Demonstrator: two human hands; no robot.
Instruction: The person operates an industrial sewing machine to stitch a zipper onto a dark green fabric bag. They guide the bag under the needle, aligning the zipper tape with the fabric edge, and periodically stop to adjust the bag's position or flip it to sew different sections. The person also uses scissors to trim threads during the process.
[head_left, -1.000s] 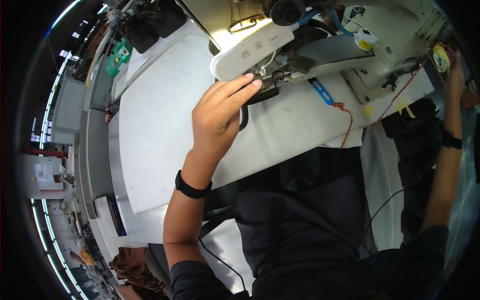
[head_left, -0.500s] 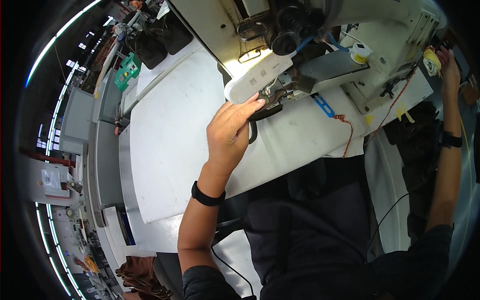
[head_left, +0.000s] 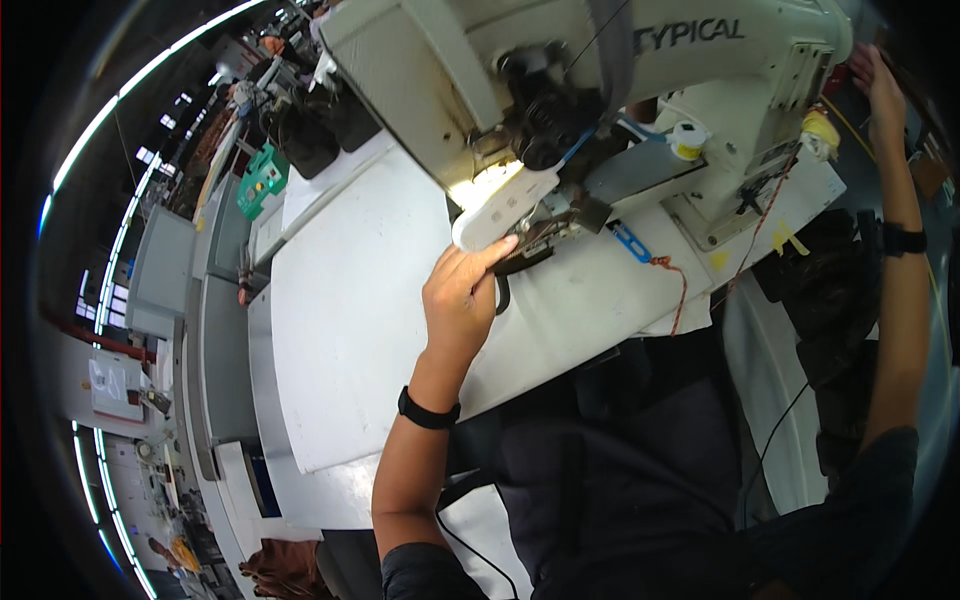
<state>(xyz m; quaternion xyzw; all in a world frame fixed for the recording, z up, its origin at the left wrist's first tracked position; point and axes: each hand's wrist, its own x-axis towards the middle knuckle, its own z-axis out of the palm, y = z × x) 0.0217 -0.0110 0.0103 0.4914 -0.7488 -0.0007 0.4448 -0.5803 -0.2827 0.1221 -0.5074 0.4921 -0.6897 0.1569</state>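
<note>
My left hand (head_left: 462, 290) is at the sewing machine's (head_left: 690, 85) needle area. Its fingers are closed on a dark brown piece (head_left: 525, 262), which lies under the presser part; the thumb side is partly hidden. A curved black strip (head_left: 503, 295) hangs from that piece beside my fingers. Just above the hand is a white lamp bar (head_left: 500, 208), lit at its upper edge. My right hand (head_left: 884, 100) is raised at the far right, past the machine's end. Its fingers are stretched out, with nothing visible in them.
A blue tool (head_left: 630, 243) on an orange cord lies on the white table (head_left: 350, 340). Yellow cloth (head_left: 820, 133) hangs at the machine's right end. Dark material (head_left: 820, 320) is below my right arm. Dark bags (head_left: 305, 140) and a green box (head_left: 263, 183) stand far left.
The view has shifted, so the machine and table sit lower. My right hand has moved up, away from the yellow cloth, with its fingers stretched. My left hand stays at the dark brown piece.
</note>
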